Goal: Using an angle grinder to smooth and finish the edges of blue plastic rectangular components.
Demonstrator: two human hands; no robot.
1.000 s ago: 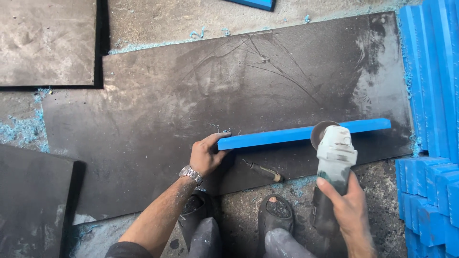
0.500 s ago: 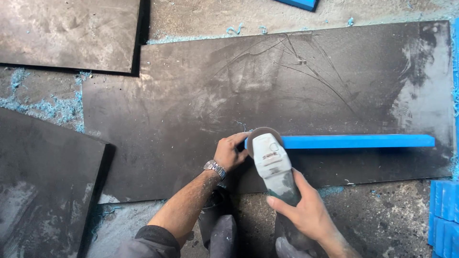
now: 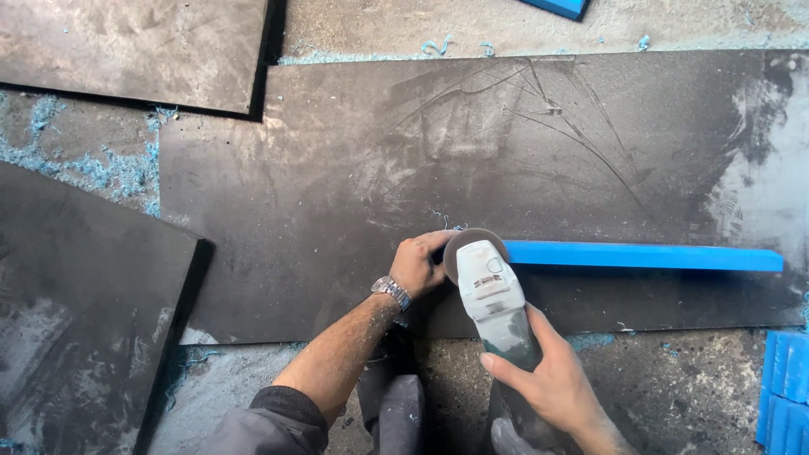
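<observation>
The left hand point(image 3: 419, 264) is curled closed over the left end of a long blue strip point(image 3: 645, 256), pressing it down onto a large dark sheet point(image 3: 354, 177) that lies on the floor point(image 3: 674, 396). The right hand point(image 3: 552, 383) grips the body of a pale grey angle grinder point(image 3: 493, 299), fingers wrapped around its handle. The grinder's round disc point(image 3: 472, 240) sits at the strip's left end, just beside the left hand's fingers. The strip runs level from the hands out to the right, resting near the sheet's front edge. A metal wristwatch point(image 3: 393, 291) is on the left wrist.

There is one blue strip under the hands. A stack of more blue strips point(image 3: 784, 383) shows at the lower right edge, too cropped to count, and the corner of another blue piece point(image 3: 556, 7) peeks in at the top. Three dark sheets are in view: the large one in the middle, one at the upper left point(image 3: 126, 46) and one at the lower left point(image 3: 76, 312). Blue shavings point(image 3: 101, 168) are scattered on the floor between them. No labels or signs can be made out.
</observation>
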